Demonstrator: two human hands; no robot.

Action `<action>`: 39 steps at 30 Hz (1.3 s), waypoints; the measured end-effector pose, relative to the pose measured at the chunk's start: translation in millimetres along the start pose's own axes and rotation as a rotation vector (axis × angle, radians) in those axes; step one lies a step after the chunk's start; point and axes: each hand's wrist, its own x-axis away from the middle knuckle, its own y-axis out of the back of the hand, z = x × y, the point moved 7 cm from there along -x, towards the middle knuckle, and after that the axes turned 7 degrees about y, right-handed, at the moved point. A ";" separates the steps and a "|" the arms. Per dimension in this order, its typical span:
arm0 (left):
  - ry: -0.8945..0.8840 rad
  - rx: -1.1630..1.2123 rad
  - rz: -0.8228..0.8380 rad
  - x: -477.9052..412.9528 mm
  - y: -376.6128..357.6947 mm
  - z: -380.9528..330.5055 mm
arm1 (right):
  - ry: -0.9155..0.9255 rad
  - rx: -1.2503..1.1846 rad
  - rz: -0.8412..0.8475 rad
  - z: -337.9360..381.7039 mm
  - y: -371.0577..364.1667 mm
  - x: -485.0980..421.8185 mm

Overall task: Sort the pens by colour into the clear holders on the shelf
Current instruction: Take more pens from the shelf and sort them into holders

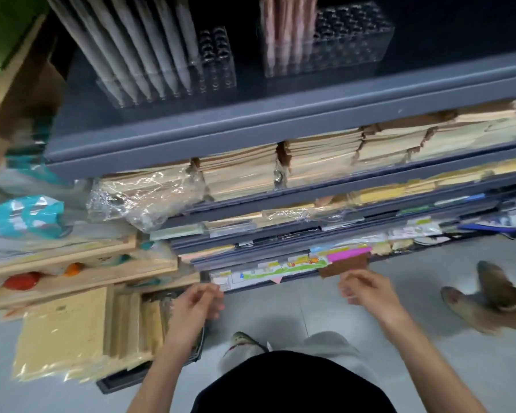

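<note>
**Two colours racked, both hands empty below the shelf**

We had both hands low, well beneath the shelf [251,120] that bore the holders. Our left hand [195,302] and our right hand [367,289] hung apart with fingers loosely curled. Blur softened them, but we saw no pen in either.

Far up and beyond the left hand stood one clear holder [218,64]. Grey pens [125,40] filled most of its holes, and only a few rows on its right side were bare. Up and beyond the right hand stood the second holder [355,37], with pink pens [283,28] in its left part and the rest empty.

The colours looked unmixed, so we judged the sorting well under way, perhaps close to done. We found no loose pens near the hands; between them and the holders lay only stacks of paper [239,174] on the lower shelves. Whether more pens waited out of view, we could not tell. If they did, the bare holes in both holders had room for them.
</note>
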 end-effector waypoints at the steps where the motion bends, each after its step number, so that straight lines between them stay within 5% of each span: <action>1: 0.078 -0.030 0.012 -5.8 -10.1 25.5 | -0.084 0.022 -0.009 -34.6 12.2 0.7; 7: 0.342 -0.234 0.043 0.7 -80.2 124.5 | -0.369 0.119 0.013 -165.2 100.6 36.3; 17: 0.236 -0.396 0.111 53.0 -244.4 92.5 | -0.229 0.281 0.045 -178.3 267.1 53.6; 23: 0.067 -0.431 0.226 71.1 -334.3 5.6 | -0.031 0.270 -0.021 -119.0 335.9 19.2; 31: -0.322 -0.336 0.258 91.1 -416.5 -176.6 | 0.453 0.290 -0.237 62.4 412.9 -64.2; 39: -0.943 -0.278 0.196 149.5 -472.2 -394.4 | 1.077 0.554 -0.420 228.3 453.3 -110.8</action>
